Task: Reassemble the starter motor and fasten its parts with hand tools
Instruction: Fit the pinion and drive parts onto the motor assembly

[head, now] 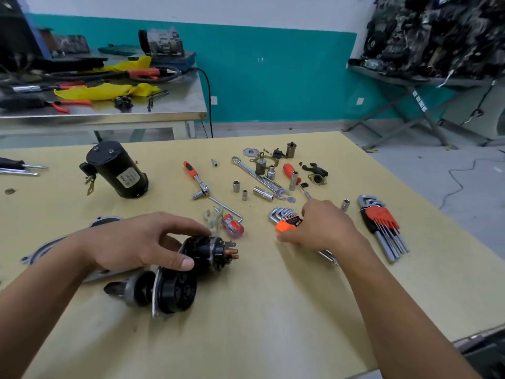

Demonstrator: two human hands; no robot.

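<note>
A black starter motor assembly (188, 277) with a solenoid and copper terminals lies on the yellow table (273, 310) near the front. My left hand (142, 242) holds its solenoid end, thumb and fingers curled over it. My right hand (319, 228) grips a hex key set in an orange holder (287, 221), with the key shafts sticking out below the hand. The black cylindrical motor housing (117, 169) stands apart at the back left. A grey aluminium end cover (43, 253) lies under my left forearm.
A ratchet with orange handle (195, 179), several sockets (240, 187), a spanner (259, 175), a red screwdriver (291, 173), small motor parts (317, 173) and a second hex key set (382, 222) are scattered at the back and right. A small clear-handled screwdriver (232, 227) lies by the solenoid.
</note>
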